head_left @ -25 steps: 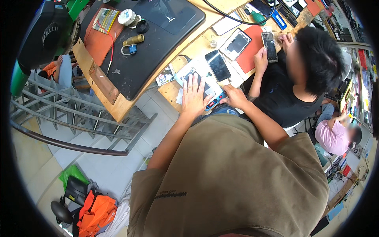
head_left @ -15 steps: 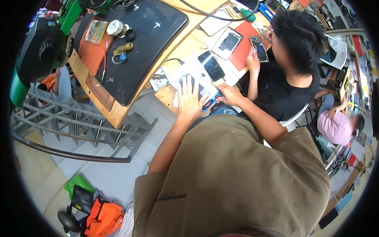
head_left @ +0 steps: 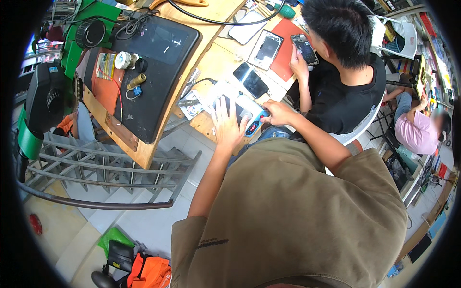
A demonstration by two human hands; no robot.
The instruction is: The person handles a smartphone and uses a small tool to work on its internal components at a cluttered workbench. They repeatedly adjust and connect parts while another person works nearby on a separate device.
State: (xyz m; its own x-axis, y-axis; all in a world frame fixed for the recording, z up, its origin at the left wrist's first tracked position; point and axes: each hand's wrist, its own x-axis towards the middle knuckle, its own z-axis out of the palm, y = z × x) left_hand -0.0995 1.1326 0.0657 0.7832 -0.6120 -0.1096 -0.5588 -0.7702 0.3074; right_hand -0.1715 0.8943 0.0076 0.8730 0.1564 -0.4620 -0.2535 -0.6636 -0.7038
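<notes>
My left hand (head_left: 227, 126) lies flat, fingers spread, over a dark flat screen (head_left: 238, 107) on top of a white heating plate. The heating plate (head_left: 254, 126) has a blue front end with a lit red display and buttons. At its right front corner, my right hand (head_left: 279, 114) has its fingers curled, with thumb and forefinger against the blue end. Just beyond lies a black phone (head_left: 250, 80). The underside of my left palm is hidden.
A co-worker (head_left: 343, 96) sits close on the right, holding an opened phone (head_left: 304, 50). A disassembled tablet (head_left: 265, 49) lies beside an orange mat (head_left: 286, 61). Left stand a black work mat (head_left: 161, 62), a green-and-black machine (head_left: 50, 91) and a metal railing (head_left: 110, 204).
The whole view has shifted, so the bench sits farther left. Both my hands keep their places on the heating plate. The co-worker's head has turned more away, and their far hand is now hidden.
</notes>
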